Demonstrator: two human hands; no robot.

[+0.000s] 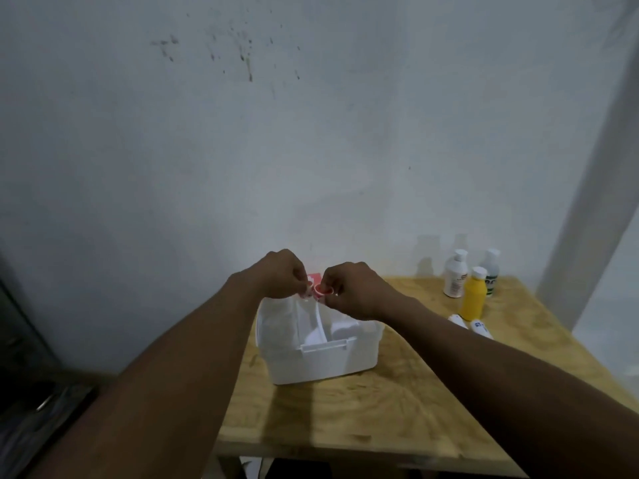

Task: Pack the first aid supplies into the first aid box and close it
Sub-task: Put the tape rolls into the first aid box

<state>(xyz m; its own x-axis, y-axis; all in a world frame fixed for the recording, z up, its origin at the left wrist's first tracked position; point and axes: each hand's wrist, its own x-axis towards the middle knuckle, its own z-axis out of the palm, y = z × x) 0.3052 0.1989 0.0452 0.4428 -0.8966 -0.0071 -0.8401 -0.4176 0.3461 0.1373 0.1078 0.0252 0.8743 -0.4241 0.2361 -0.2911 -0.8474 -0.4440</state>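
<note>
A white first aid box (325, 361) stands on the wooden table (380, 409), its top open and a white handle arching inside it. Above its far rim my left hand (281, 274) and my right hand (352, 290) pinch a small red and white item (320, 289) between their fingertips; what it is stays too blurred to tell. At the table's far right stand a yellow bottle (474, 294) and two white bottles (455, 274), (491, 271). Two small white tubes (458, 320), (481, 328) lie in front of them.
A pale wall rises straight behind the table. A dark object (31, 392) sits low at the left, off the table. The table's front edge runs along the bottom of the view.
</note>
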